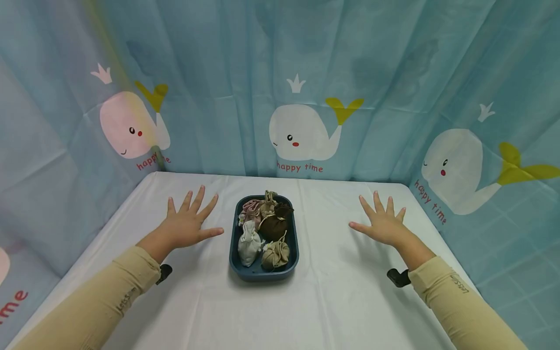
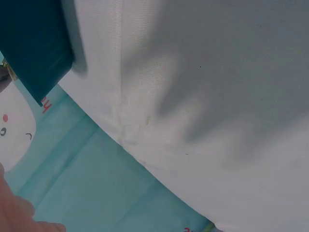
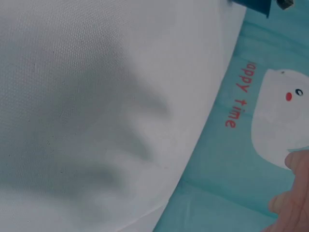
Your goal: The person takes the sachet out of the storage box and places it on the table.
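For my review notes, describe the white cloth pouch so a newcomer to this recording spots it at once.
On the white tablecloth sits a dark blue tray. In its near left part, beside the beige pouch, is the white cloth pouch. Its pale fabric sets it apart from that one, the dark brown pouch and the pink pouch.

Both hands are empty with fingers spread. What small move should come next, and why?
Perhaps the left hand should ease inward toward the white pouch: that hand is nearer the blue tray than the right hand is, and the pouch lies on the tray's left side.
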Available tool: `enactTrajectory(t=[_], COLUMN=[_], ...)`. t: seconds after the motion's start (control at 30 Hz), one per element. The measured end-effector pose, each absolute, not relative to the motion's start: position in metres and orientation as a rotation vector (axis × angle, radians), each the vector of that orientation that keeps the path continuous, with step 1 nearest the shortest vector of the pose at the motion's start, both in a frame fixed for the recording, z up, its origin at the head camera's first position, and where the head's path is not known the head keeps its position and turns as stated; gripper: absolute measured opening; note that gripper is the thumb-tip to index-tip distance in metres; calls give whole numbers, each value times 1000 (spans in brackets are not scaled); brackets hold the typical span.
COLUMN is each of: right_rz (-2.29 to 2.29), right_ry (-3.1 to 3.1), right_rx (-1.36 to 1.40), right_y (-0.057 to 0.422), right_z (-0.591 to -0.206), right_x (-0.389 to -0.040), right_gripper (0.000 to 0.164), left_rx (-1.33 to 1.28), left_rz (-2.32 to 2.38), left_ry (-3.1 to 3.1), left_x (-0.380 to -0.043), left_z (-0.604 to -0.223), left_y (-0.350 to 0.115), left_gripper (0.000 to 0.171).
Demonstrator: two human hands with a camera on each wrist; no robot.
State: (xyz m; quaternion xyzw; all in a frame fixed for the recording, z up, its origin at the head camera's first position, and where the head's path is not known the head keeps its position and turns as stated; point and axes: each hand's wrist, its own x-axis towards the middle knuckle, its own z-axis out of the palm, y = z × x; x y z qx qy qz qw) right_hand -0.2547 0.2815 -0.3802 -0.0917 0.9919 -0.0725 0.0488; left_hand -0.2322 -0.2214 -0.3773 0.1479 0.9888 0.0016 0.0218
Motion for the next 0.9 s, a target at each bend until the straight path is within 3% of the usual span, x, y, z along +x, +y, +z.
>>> enactTrajectory(t=[0.9], right_rz=[-240], right_ry=[3023], right_rx=[-301], right_y=[275], right_z=[-379], right_x=[-253], right_gripper=[100], left_rx=[556], left_rz=[13], left_ry=[3053], left_x=[-222], left_z=[-380], left_y=[-197], left_gripper=[95])
